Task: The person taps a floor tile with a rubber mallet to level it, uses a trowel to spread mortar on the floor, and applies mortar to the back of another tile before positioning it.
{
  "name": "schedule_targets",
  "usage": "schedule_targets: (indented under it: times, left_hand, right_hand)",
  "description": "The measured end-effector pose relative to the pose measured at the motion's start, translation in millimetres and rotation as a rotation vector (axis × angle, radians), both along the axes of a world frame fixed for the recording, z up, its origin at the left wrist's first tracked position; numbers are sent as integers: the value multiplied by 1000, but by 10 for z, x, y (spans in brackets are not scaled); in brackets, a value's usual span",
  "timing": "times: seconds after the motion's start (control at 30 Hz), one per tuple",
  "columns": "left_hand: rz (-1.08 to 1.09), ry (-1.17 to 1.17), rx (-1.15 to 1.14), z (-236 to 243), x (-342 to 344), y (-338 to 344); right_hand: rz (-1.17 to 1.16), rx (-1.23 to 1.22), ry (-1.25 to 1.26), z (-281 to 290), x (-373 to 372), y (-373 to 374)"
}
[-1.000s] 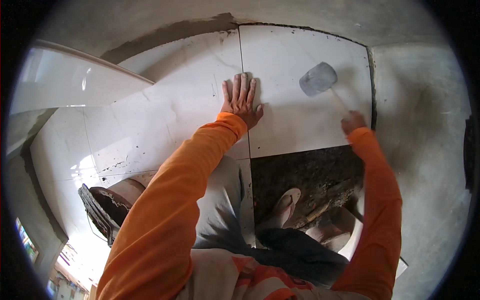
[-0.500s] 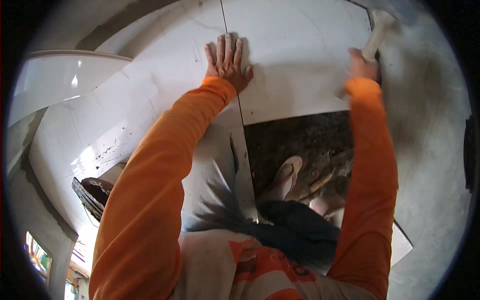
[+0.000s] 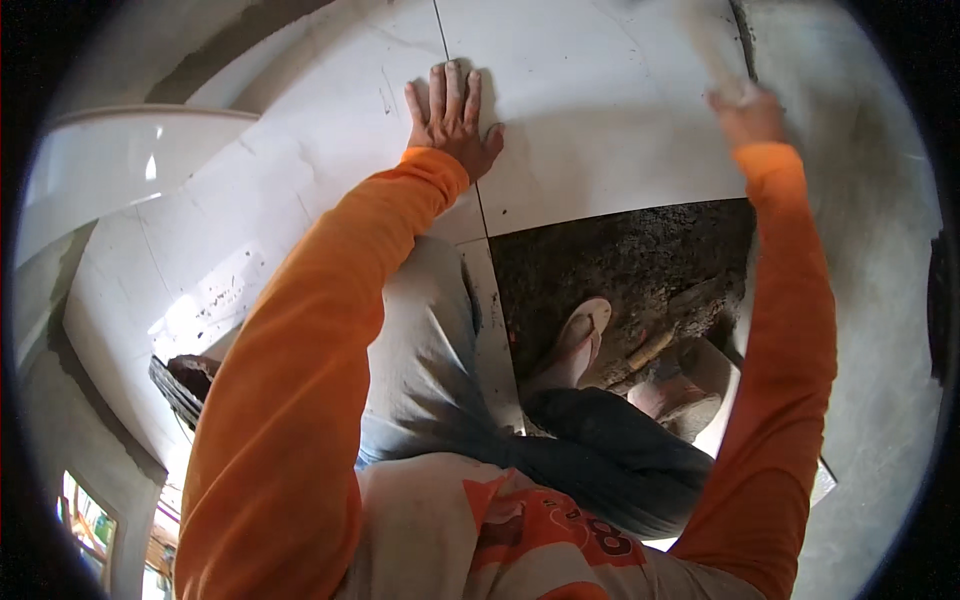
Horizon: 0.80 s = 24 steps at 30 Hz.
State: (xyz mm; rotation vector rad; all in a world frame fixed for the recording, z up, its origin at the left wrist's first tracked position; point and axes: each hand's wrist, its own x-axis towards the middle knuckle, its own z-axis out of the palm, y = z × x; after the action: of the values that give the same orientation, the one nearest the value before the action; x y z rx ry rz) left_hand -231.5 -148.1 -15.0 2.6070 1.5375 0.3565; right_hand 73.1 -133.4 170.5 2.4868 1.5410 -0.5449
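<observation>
My left hand (image 3: 452, 120) lies flat with fingers spread on the pale floor tiles, over the joint between two of them. A mallet (image 3: 712, 50) with a pale handle is in my right hand (image 3: 748, 115), above the far right corner of the right-hand tile (image 3: 590, 130). Motion blurs the mallet, and its head is hard to make out. Nearer me, the tile's edge borders a patch of dark, rough bedding (image 3: 640, 240).
My sandalled foot (image 3: 585, 335) rests in the dark patch, beside a wooden stick or handle (image 3: 652, 346). Grey wall (image 3: 870, 300) rises along the right. At left are a dark, rough-rimmed container (image 3: 188, 385) and a glossy white panel (image 3: 120, 155).
My right hand has moved slightly right and nearer me, and the mallet now tilts to the left. My left hand stays flat on the tiles. More of the dark patch shows.
</observation>
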Motion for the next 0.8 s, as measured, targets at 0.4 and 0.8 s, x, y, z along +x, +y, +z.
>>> schedule_targets:
  times: [0.4,0.8]
  left_hand:
    - [-25,95,-66,83,89,-48]
    - [-62,85,-122,125,64,-24]
  right_hand:
    - [-492,446,-113,-469,-215,-40]
    - [127,-316,-306,65,452,-182]
